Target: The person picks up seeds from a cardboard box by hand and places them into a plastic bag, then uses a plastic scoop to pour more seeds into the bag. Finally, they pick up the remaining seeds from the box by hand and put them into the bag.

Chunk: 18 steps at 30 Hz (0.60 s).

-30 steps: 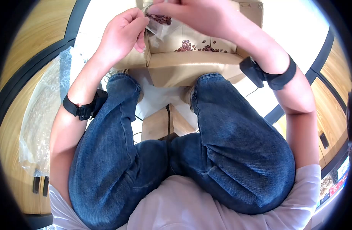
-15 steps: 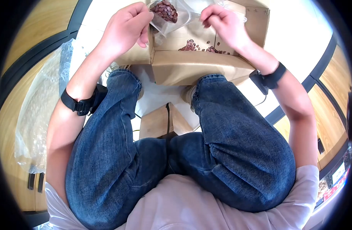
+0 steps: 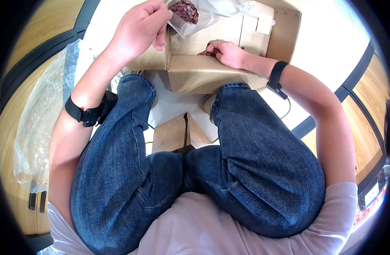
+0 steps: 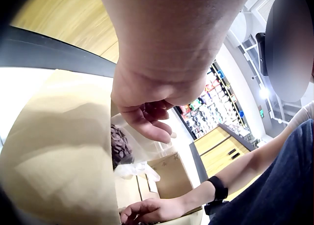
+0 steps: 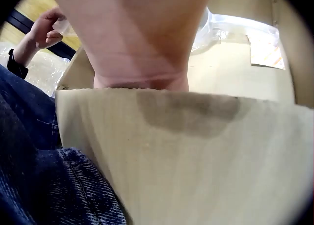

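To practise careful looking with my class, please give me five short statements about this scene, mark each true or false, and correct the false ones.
1. The left hand pinches a clear bag. True.
2. The clear bag is empty. False: it holds dark seeds.
3. The right hand is inside the cardboard box, at some loose seeds. True.
4. Black straps circle both forearms. True.
5. The trousers are white. False: they are blue jeans.
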Motion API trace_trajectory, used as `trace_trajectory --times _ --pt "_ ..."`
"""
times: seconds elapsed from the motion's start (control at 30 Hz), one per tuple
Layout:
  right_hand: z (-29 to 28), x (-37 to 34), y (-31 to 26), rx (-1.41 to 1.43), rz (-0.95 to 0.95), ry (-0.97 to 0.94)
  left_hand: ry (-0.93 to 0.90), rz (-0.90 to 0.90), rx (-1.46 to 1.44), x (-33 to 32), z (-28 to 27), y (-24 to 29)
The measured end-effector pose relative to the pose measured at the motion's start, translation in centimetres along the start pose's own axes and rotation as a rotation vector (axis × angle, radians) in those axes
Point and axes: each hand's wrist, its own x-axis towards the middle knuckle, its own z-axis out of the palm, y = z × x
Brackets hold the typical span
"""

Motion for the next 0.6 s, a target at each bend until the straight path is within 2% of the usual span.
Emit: trace_trajectory --times 0.13,0.2,0.33,0.43,0.5,0.53,0.6 --pt "0.2 0.5 -0.4 -0.009 -0.029 -0.024 -0.001 -0.006 -0.037 -0.2 0.3 0.0" --pt "-0.3 1.1 -1.0 -0.102 0.007 -0.109 0.000 -0.010 -0.039 -0.2 0.4 -0.1" --pt "-0.8 1.2 -2.1 -0.112 0.094 -0.152 0.014 0.001 0.001 -0.1 0.6 0.2" --pt "-1.1 1.9 -0.8 0.001 0.077 -0.179 0.046 -0.048 -0.085 -0.5 1.0 0.8" --pt "-1.4 2.1 -0.3 0.265 0.185 -0.254 0.049 -0.047 -0.085 -0.4 1.0 0.8" --pt "-1.6 2.2 -0.3 0.266 0.186 -0.255 0.051 -0.044 -0.084 -0.4 1.0 0.8" --pt "-2.3 2.4 -0.3 0.527 0.363 -0.421 0.049 -0.045 -0.076 -0.4 1.1 0.9"
